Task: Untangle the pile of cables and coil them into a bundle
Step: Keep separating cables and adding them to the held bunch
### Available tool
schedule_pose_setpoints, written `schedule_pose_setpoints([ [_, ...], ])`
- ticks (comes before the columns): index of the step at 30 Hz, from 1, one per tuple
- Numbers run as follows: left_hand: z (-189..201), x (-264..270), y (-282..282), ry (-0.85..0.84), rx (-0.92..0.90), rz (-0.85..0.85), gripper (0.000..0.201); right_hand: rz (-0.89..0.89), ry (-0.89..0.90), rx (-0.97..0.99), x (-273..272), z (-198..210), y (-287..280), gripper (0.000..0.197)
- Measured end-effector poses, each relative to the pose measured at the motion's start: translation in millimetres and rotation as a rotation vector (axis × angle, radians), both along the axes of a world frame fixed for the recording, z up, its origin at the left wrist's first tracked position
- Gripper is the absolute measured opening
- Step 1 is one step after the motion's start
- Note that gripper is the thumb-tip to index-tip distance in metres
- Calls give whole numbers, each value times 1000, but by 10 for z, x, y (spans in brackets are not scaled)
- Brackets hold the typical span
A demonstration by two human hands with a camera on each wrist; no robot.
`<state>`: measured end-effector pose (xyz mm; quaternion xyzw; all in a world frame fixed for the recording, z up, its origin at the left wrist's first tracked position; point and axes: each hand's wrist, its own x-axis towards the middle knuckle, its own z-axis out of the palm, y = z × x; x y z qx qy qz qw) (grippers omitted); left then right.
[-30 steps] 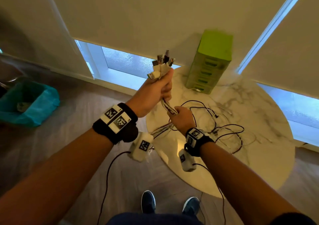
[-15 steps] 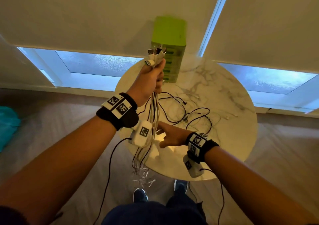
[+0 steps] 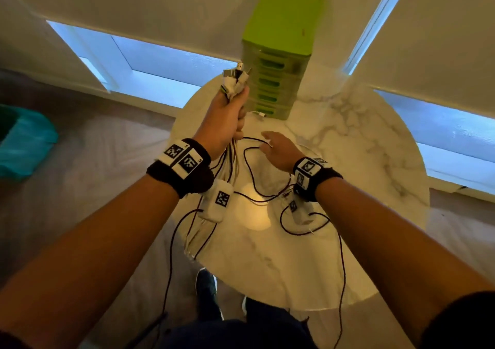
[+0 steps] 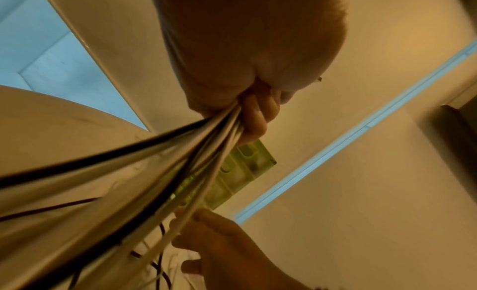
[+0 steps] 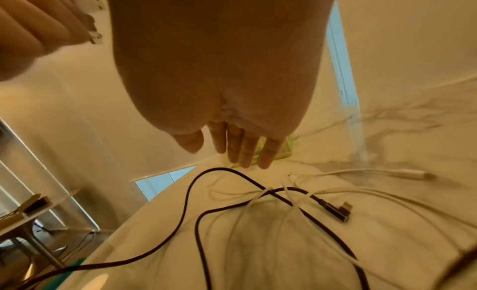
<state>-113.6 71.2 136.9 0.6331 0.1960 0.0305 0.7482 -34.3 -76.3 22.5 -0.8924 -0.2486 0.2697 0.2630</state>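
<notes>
The right hand (image 3: 278, 149) has let go of the gathered cables (image 3: 232, 80), its grip now wide above loose cables (image 3: 257, 185) on the counter (image 3: 361, 139), while the left hand (image 3: 223, 115) stays clenched around the bunch. Collecting continues; coiling waits. Only the right wrist view shows an angled black plug (image 5: 338, 209)

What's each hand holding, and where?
Left hand grips the cable bunch just below its plug ends. Right hand holds nothing.

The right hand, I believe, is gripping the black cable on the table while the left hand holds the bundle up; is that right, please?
Not quite: the right hand is open above the black cable, fingers straight, as the right wrist view shows. The left hand does hold the bundle up.
</notes>
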Motion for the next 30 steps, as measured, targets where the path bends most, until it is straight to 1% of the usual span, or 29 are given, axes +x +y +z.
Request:
schedule_pose_setpoints([
  [1,-44,19,13,9,-1,26,30,-4,-13,8,114,-54,55,40],
  [4,-172,45,54,36,4,91,33,-23,3,24,460,-240,233,38],
  [6,-245,49,73,57,22,122,34,-10,16,-5,637,-335,367,33],
  [9,-351,65,90,96,53,168,34,81,32,-114,753,-450,597,23],
  [11,-412,70,100,121,65,201,33,146,37,-153,749,-528,732,17],
  [12,-438,68,105,130,67,217,31,169,32,-169,740,-569,786,18],
  [14,-467,59,106,143,67,240,27,203,-6,-218,706,-651,872,24],
  [17,-495,35,99,171,70,275,24,249,-148,-281,638,-731,904,25],
  [18,-512,27,106,178,73,291,24,263,-189,-274,628,-728,895,25],
  [19,-525,14,118,181,79,306,24,268,-215,-224,618,-702,877,22],
  [20,-533,-4,134,180,87,320,23,261,-207,-133,610,-658,859,17],
  [21,-539,-22,156,176,100,332,22,240,-177,-5,604,-602,833,12],
  [23,-548,-52,209,179,143,363,20,159,-142,277,563,-419,770,10],
  [25,-554,-77,255,185,151,401,25,110,-184,500,479,-181,688,12],
  [27,-530,-99,278,162,95,401,33,108,-253,612,347,48,594,13],
  [30,-437,-147,290,109,-15,331,30,141,-334,675,93,314,457,12],
])
